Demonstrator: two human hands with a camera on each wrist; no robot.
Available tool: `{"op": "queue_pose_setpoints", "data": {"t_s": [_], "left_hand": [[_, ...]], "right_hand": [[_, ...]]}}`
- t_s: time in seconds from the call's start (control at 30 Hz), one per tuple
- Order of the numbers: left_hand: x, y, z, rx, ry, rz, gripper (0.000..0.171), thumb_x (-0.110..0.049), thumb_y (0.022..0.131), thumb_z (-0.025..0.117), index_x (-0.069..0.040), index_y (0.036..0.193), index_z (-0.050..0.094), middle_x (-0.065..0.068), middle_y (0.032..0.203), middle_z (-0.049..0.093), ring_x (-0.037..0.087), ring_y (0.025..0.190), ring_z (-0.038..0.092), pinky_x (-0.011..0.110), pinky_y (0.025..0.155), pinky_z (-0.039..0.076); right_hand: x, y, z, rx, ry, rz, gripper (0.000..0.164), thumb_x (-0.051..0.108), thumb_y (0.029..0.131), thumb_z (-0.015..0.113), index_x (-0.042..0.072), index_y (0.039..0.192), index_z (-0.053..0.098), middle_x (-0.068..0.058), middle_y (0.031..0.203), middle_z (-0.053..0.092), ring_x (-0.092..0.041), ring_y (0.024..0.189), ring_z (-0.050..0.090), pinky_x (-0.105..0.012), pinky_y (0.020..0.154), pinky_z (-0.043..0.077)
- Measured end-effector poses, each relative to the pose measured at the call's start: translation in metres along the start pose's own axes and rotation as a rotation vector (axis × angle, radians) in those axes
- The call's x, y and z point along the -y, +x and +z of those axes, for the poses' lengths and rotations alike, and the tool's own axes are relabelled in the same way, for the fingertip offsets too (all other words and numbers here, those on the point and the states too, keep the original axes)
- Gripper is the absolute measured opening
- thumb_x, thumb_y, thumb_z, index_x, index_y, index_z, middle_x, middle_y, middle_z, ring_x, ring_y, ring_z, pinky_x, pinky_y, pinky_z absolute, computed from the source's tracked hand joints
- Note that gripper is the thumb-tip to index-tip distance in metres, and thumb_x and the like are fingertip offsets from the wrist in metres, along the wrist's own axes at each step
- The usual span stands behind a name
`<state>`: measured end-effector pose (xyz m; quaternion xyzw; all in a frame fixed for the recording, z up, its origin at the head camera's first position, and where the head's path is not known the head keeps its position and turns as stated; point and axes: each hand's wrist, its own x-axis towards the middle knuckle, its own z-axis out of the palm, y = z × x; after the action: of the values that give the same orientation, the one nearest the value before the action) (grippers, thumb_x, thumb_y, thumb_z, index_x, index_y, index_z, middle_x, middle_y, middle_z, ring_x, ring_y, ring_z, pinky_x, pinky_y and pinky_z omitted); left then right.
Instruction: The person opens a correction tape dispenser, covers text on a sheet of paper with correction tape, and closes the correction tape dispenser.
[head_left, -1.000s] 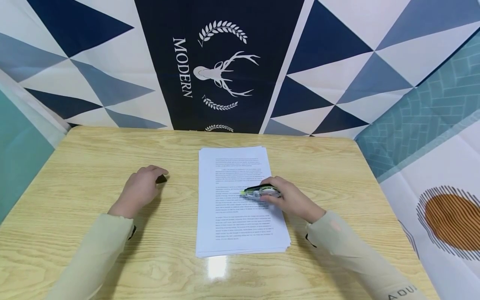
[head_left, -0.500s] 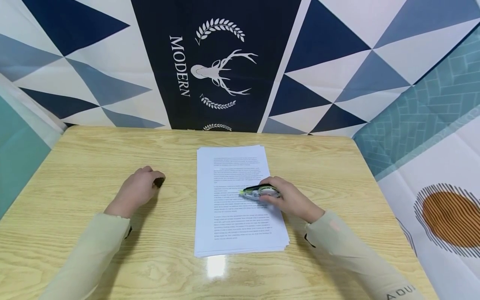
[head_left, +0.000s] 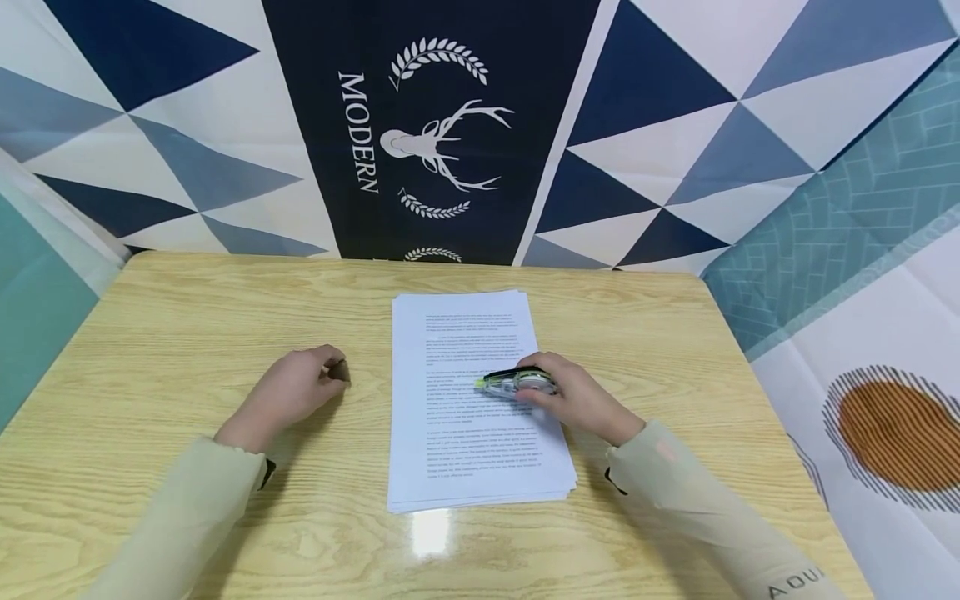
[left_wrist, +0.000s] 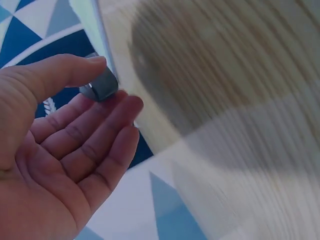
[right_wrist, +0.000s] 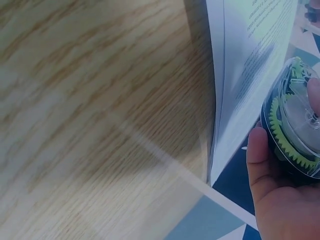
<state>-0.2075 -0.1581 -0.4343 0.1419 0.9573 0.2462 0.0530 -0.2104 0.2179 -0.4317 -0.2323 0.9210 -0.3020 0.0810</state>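
My right hand [head_left: 581,398] grips a correction tape dispenser [head_left: 517,382] over the printed sheets. Its clear body shows a green gear, and its yellow-green tip points left, close over the text; the right wrist view shows the dispenser [right_wrist: 295,125] between thumb and fingers. Left of the paper, my left hand [head_left: 288,390] is raised over the table. Between thumb and fingertips it pinches a small dark grey cap-like piece [left_wrist: 104,85], seen best in the left wrist view. The stack of printed paper [head_left: 465,492] lies between both hands, part of its text hidden by the right hand.
The light wood-grain table [head_left: 225,300] ends at a wall covering [head_left: 442,50] with triangles and a deer head. Patterned fabric [head_left: 877,333] hangs beyond the right edge. Light glares off the tabletop just in front of the paper.
My left hand first shifts slightly left, then turns and comes back toward the paper, with thumb and fingertips now facing right. The right hand and correction tape dispenser stay nearly still.
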Motion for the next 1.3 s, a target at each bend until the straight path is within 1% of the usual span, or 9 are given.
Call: {"op": "queue_pose_setpoints", "data": {"t_s": [0.07,0.13,0.3,0.5,0.63,0.7,0.87,1.03,1.3], "left_hand": [[-0.006,-0.001,0.001,0.004,-0.041,0.007,0.021,-0.011,0.086,0.064,-0.003,0.105,0.061,0.005,0.093,0.067,0.023,0.087,0.065,0.038,0.077,0.053],[-0.013,-0.001,0.002,0.016,-0.077,0.009,0.025,-0.011,0.086,0.064,-0.003,0.109,0.060,0.005,0.095,0.067,0.020,0.084,0.064,0.034,0.073,0.053],[-0.029,-0.004,0.005,0.028,-0.126,0.020,0.033,-0.014,0.087,0.065,-0.002,0.116,0.059,0.006,0.100,0.067,0.018,0.084,0.062,0.030,0.070,0.052],[-0.042,-0.006,0.010,-0.015,-0.107,0.081,0.034,-0.015,0.088,0.064,-0.005,0.119,0.060,0.005,0.107,0.068,0.020,0.091,0.063,0.033,0.076,0.052],[-0.050,-0.007,0.014,-0.026,-0.107,0.082,0.034,-0.014,0.087,0.064,-0.007,0.120,0.061,0.002,0.109,0.068,0.019,0.091,0.061,0.031,0.075,0.050],[-0.053,-0.007,0.016,-0.032,-0.108,0.076,0.034,-0.015,0.086,0.065,-0.008,0.120,0.062,0.001,0.109,0.068,0.018,0.090,0.061,0.030,0.073,0.049],[-0.062,-0.005,0.020,-0.059,-0.115,0.100,0.031,-0.015,0.084,0.069,-0.009,0.114,0.065,0.000,0.106,0.069,0.016,0.090,0.062,0.029,0.073,0.049],[-0.069,-0.003,0.026,-0.056,-0.118,0.127,0.029,-0.016,0.082,0.072,-0.011,0.109,0.066,-0.001,0.105,0.069,0.016,0.088,0.062,0.027,0.072,0.049],[-0.083,-0.002,0.030,-0.096,-0.134,0.216,0.027,-0.014,0.078,0.076,-0.015,0.102,0.064,-0.005,0.100,0.065,0.015,0.086,0.061,0.027,0.075,0.051]], "right_hand": [[0.000,0.000,0.000,-0.006,0.003,0.001,0.033,0.030,0.087,0.066,0.019,0.116,0.058,0.000,0.116,0.061,-0.014,0.099,0.057,-0.035,0.084,0.047],[0.001,0.000,0.000,-0.013,0.010,0.003,0.033,0.030,0.087,0.066,0.018,0.116,0.058,0.000,0.117,0.061,-0.014,0.100,0.058,-0.036,0.084,0.047],[0.003,-0.001,0.000,-0.027,0.037,0.003,0.031,0.030,0.087,0.066,0.018,0.115,0.058,0.001,0.116,0.062,-0.015,0.102,0.059,-0.036,0.085,0.048],[0.006,-0.001,0.001,-0.034,0.086,0.022,0.028,0.027,0.087,0.066,0.020,0.113,0.059,0.003,0.113,0.063,-0.013,0.100,0.059,-0.035,0.084,0.048],[0.008,-0.001,0.001,-0.040,0.106,0.019,0.027,0.026,0.087,0.067,0.021,0.113,0.058,0.004,0.112,0.063,-0.012,0.100,0.059,-0.034,0.083,0.048],[0.009,-0.001,0.001,-0.044,0.116,0.017,0.027,0.026,0.087,0.067,0.021,0.113,0.059,0.004,0.112,0.063,-0.012,0.101,0.059,-0.034,0.083,0.048],[0.013,-0.003,0.002,-0.058,0.139,-0.007,0.029,0.027,0.086,0.068,0.020,0.112,0.060,0.004,0.111,0.065,-0.012,0.099,0.060,-0.031,0.081,0.049],[0.019,-0.004,0.003,-0.062,0.156,-0.038,0.030,0.028,0.085,0.069,0.018,0.112,0.060,0.001,0.111,0.065,-0.012,0.096,0.061,-0.028,0.078,0.049],[0.029,-0.006,0.004,-0.048,0.187,-0.072,0.030,0.027,0.086,0.068,0.019,0.113,0.060,0.002,0.110,0.064,-0.010,0.092,0.060,-0.025,0.076,0.049]]}}
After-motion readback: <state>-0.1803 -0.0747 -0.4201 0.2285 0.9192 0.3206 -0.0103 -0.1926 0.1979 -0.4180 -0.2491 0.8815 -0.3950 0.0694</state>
